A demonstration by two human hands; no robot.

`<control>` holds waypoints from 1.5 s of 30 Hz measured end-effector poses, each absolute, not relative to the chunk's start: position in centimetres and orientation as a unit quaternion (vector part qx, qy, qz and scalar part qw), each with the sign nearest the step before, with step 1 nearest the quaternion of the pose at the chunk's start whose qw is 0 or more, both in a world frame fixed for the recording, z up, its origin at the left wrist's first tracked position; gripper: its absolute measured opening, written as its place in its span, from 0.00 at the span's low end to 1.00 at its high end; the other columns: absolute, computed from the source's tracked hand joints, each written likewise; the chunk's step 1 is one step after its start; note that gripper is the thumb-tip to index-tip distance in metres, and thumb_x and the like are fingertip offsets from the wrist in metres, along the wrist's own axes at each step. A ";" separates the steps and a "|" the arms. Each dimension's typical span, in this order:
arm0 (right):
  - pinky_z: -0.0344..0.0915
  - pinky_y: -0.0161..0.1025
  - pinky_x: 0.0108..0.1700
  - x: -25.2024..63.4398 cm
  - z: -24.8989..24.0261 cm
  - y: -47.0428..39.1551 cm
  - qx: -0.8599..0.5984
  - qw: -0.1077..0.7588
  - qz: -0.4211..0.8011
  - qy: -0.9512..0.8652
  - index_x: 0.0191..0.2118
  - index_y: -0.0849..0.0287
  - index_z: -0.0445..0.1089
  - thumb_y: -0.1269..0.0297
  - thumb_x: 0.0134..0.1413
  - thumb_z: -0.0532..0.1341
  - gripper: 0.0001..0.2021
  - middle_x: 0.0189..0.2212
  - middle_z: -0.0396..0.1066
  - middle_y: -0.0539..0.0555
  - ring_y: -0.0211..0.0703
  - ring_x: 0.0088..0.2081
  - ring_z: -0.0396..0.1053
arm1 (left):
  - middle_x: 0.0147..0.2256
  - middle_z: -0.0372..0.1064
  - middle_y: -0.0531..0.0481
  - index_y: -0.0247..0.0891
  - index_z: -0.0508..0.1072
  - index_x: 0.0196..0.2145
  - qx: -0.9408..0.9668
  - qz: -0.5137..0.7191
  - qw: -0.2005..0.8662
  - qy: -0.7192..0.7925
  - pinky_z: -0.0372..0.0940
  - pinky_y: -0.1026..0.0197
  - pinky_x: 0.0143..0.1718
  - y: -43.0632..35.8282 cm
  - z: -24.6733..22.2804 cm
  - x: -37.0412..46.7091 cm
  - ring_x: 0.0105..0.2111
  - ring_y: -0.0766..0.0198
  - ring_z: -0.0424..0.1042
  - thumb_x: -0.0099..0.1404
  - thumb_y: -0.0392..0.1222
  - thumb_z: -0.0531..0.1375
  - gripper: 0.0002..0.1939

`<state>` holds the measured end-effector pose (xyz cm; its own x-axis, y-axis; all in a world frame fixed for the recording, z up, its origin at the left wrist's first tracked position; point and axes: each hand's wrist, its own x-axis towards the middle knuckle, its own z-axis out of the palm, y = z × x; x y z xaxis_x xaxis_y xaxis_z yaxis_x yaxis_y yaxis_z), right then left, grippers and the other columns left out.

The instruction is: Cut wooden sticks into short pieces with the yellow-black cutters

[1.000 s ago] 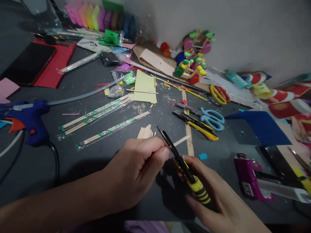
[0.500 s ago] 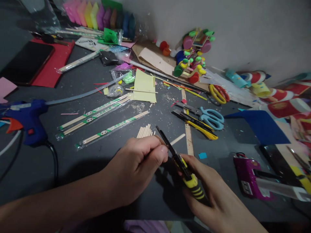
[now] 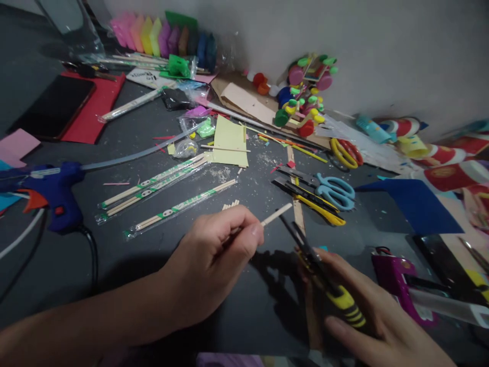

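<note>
My left hand (image 3: pixel 225 255) is closed, with a short pale wooden stick (image 3: pixel 278 214) pinched between thumb and forefinger and pointing up to the right. My right hand (image 3: pixel 359 300) is wrapped round the yellow and black handles of long-nose pliers (image 3: pixel 313 260). The pliers' dark jaws stand slightly apart, close to the stick's far end, with nothing seen between them. Just behind my left hand lie several cut stick pieces (image 3: pixel 231 205), mostly hidden by it. Wrapped chopsticks (image 3: pixel 187 205) lie farther left on the dark table.
A blue glue gun (image 3: pixel 63 196) lies at the left. Blue-handled scissors (image 3: pixel 336 191) and a yellow utility knife (image 3: pixel 321 209) are beyond my right hand. A purple tool (image 3: pixel 397 290) sits at the right. Small colourful wheeled models (image 3: pixel 305 97) stand by the wall.
My right hand has drawn the pliers away to the right and down from my left hand, and their jaws have parted. The stick in my left hand now shows more fully.
</note>
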<state>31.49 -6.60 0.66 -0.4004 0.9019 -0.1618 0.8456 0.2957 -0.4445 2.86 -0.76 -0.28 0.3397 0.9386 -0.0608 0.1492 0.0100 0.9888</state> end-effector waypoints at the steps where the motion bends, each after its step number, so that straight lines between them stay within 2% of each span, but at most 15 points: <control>1: 0.75 0.42 0.48 31.9 0.3 -6.2 -0.560 0.061 0.219 -0.797 0.68 0.44 0.52 0.54 0.62 0.59 0.30 0.61 0.68 0.55 0.54 0.55 0.72 | 0.20 0.55 0.60 0.38 0.68 0.30 0.606 0.363 0.544 0.453 0.51 0.67 0.22 -0.8 -0.4 2.9 0.21 0.72 0.55 0.73 0.40 0.52 0.13; 4: 0.75 0.47 0.46 31.9 -0.9 -4.4 -0.606 0.059 0.166 -0.776 0.62 0.54 0.59 0.51 0.62 0.58 0.26 0.54 0.72 0.60 0.56 0.51 0.74 | 0.21 0.56 0.60 0.38 0.68 0.31 0.640 0.368 0.504 0.448 0.52 0.67 0.22 -0.7 -0.6 3.0 0.20 0.73 0.56 0.73 0.40 0.52 0.12; 6: 0.73 0.55 0.47 31.2 -1.4 -3.3 -0.605 0.040 0.108 -0.788 0.60 0.59 0.62 0.47 0.61 0.58 0.27 0.49 0.72 0.63 0.60 0.49 0.73 | 0.21 0.58 0.60 0.37 0.68 0.31 0.682 0.364 0.455 0.441 0.53 0.68 0.25 -0.6 -0.8 3.0 0.22 0.73 0.58 0.73 0.37 0.52 0.11; 9: 0.69 0.61 0.50 29.6 -1.0 -2.7 -0.572 0.031 0.017 -0.820 0.58 0.62 0.64 0.45 0.63 0.56 0.27 0.49 0.70 0.65 0.64 0.50 0.69 | 0.23 0.61 0.59 0.37 0.68 0.33 0.746 0.352 0.364 0.432 0.55 0.67 0.27 -0.4 -1.1 3.0 0.23 0.72 0.61 0.72 0.35 0.53 0.09; 12: 0.68 0.52 0.52 27.4 0.6 -2.7 -0.528 0.136 -0.033 -0.838 0.58 0.57 0.65 0.61 0.66 0.57 0.17 0.51 0.69 0.62 0.55 0.51 0.69 | 0.27 0.69 0.54 0.37 0.70 0.34 0.806 0.320 0.276 0.414 0.58 0.64 0.30 -0.3 -1.4 3.0 0.27 0.68 0.68 0.73 0.35 0.51 0.11; 13: 0.67 0.48 0.52 26.5 1.1 -2.5 -0.511 0.174 -0.042 -0.840 0.59 0.55 0.64 0.67 0.65 0.59 0.18 0.51 0.69 0.61 0.51 0.50 0.70 | 0.29 0.71 0.53 0.37 0.70 0.34 0.826 0.305 0.248 0.406 0.59 0.63 0.31 -0.2 -1.6 3.0 0.29 0.66 0.70 0.74 0.36 0.50 0.12; 15: 0.66 0.45 0.51 24.8 1.7 -2.0 -0.442 0.194 -0.031 -0.875 0.55 0.56 0.68 0.73 0.62 0.60 0.16 0.50 0.71 0.60 0.50 0.50 0.70 | 0.30 0.73 0.51 0.37 0.70 0.33 0.855 0.274 0.197 0.394 0.59 0.61 0.31 -0.2 -1.9 3.1 0.30 0.63 0.72 0.75 0.37 0.48 0.14; 17: 0.66 0.42 0.43 23.4 1.6 -1.0 -0.392 0.173 0.020 -0.903 0.47 0.58 0.72 0.73 0.65 0.56 0.10 0.40 0.75 0.57 0.45 0.40 0.70 | 0.28 0.72 0.51 0.38 0.70 0.32 0.867 0.255 0.159 0.397 0.59 0.60 0.29 -0.2 -2.2 3.1 0.29 0.62 0.71 0.75 0.37 0.47 0.16; 19: 0.64 0.41 0.39 22.7 1.0 -0.1 -0.387 0.156 0.050 -0.907 0.41 0.60 0.73 0.72 0.67 0.53 0.11 0.32 0.73 0.56 0.42 0.33 0.67 | 0.27 0.70 0.52 0.39 0.68 0.30 0.874 0.239 0.133 0.402 0.58 0.60 0.28 -0.2 -2.5 3.0 0.27 0.63 0.70 0.75 0.37 0.47 0.16; 23: 0.60 0.38 0.34 22.3 -0.1 0.7 -0.382 0.133 0.062 -0.913 0.38 0.61 0.72 0.73 0.68 0.50 0.13 0.27 0.69 0.54 0.42 0.30 0.62 | 0.26 0.69 0.53 0.40 0.67 0.30 0.890 0.197 0.096 0.401 0.55 0.60 0.25 0.0 -3.0 3.0 0.26 0.63 0.68 0.74 0.36 0.47 0.15; 29: 0.53 0.38 0.30 21.7 -0.6 -0.2 -0.408 0.101 0.039 -0.906 0.27 0.59 0.67 0.75 0.64 0.50 0.15 0.22 0.63 0.51 0.41 0.26 0.58 | 0.26 0.70 0.52 0.40 0.67 0.29 0.874 0.082 0.170 0.447 0.56 0.60 0.25 0.2 -2.7 3.3 0.25 0.62 0.69 0.73 0.37 0.48 0.15; 37: 0.47 0.40 0.29 21.7 -0.2 -0.6 -0.491 0.068 -0.004 -0.869 0.26 0.58 0.67 0.76 0.58 0.53 0.12 0.20 0.64 0.52 0.42 0.24 0.59 | 0.29 0.73 0.49 0.40 0.69 0.31 0.852 0.035 0.223 0.471 0.58 0.58 0.28 0.1 -1.8 3.7 0.29 0.57 0.72 0.73 0.37 0.46 0.16; 40: 0.46 0.40 0.28 22.4 -0.4 0.1 -0.513 0.069 -0.013 -0.856 0.27 0.59 0.69 0.74 0.61 0.54 0.12 0.21 0.67 0.52 0.43 0.24 0.61 | 0.30 0.73 0.48 0.38 0.69 0.32 0.840 0.075 0.258 0.471 0.59 0.58 0.31 0.0 -1.5 3.6 0.31 0.57 0.73 0.74 0.38 0.46 0.16; 45: 0.54 0.38 0.33 22.7 -1.4 0.4 -0.491 0.095 0.010 -0.866 0.37 0.60 0.73 0.73 0.64 0.56 0.08 0.29 0.73 0.53 0.44 0.32 0.68 | 0.34 0.75 0.53 0.38 0.72 0.37 0.745 0.264 0.438 0.428 0.62 0.65 0.39 0.1 -1.2 3.3 0.35 0.66 0.72 0.73 0.38 0.50 0.12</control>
<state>22.68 0.43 -1.37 -0.4989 0.8527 0.1549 0.8490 0.5168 -0.1100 3.28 0.11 -1.16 0.4948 0.8688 0.0186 0.4058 -0.2500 0.8791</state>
